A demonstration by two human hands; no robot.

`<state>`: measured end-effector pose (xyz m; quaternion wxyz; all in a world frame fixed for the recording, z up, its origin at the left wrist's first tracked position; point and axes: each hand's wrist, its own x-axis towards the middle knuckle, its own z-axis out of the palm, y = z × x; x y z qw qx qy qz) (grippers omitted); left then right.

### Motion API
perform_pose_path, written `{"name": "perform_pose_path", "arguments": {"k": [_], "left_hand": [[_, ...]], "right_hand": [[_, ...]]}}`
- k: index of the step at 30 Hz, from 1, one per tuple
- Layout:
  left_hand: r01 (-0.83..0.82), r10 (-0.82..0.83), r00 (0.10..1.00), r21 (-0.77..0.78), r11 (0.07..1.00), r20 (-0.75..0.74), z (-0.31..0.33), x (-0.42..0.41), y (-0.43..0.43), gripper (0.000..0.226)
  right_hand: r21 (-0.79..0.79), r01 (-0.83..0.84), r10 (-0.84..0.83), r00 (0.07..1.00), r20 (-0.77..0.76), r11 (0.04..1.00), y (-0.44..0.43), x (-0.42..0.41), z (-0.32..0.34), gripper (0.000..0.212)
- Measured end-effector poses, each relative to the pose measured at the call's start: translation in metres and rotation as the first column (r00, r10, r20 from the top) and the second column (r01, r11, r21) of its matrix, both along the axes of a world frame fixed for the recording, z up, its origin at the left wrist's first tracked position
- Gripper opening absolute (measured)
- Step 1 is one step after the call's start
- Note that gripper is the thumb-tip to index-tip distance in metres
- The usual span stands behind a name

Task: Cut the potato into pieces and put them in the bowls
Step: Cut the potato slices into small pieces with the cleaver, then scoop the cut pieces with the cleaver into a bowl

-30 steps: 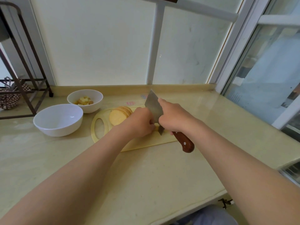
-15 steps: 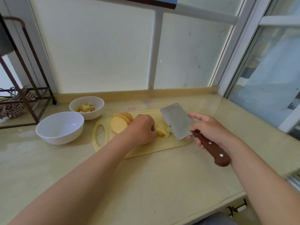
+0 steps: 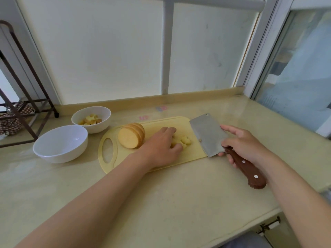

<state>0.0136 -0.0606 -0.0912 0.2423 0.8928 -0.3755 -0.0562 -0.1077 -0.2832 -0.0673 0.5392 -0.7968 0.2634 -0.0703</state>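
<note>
Steel cleaver (image 3: 207,135) in right hand (image 3: 245,145), left hand (image 3: 159,145) seemingly cupping potato cubes (image 3: 185,140)

bright, soft daylight pours through the frosted window (image 3: 116,51) beyond the far edge of the counter (image 3: 179,203). shadows under my left hand (image 3: 159,149) are faint and fall toward me. a pale sheen sits near the far right corner. the wide lens bows the window frame (image 3: 259,42) at the sides; fine detail is soft.
</note>
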Motion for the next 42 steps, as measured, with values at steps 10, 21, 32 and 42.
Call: {"name": "perform_pose_path", "arguments": {"k": [10,21,32,42], "left_hand": [[0.070,-0.085,0.992,0.156,0.985,0.092,-0.011,-0.006,-0.008,0.062],[0.114,-0.130,0.986,0.156,0.981,0.101,-0.020,0.004,-0.010,0.061],[0.136,-0.123,0.981,-0.074,0.988,0.152,-0.020,0.005,-0.016,0.041],[0.157,-0.123,0.977,-0.194,0.968,0.176,-0.005,0.009,-0.035,0.030]], "right_hand": [[-0.138,-0.193,0.183,0.979,-0.085,0.971,0.046,0.016,-0.009,0.064],[-0.114,-0.270,0.257,0.959,-0.119,0.956,0.054,0.023,-0.014,0.077],[0.005,-0.303,0.303,0.952,-0.048,0.953,0.045,0.019,-0.014,0.072],[0.119,-0.290,0.286,0.957,0.050,0.950,0.040,0.021,-0.019,0.066]]}}
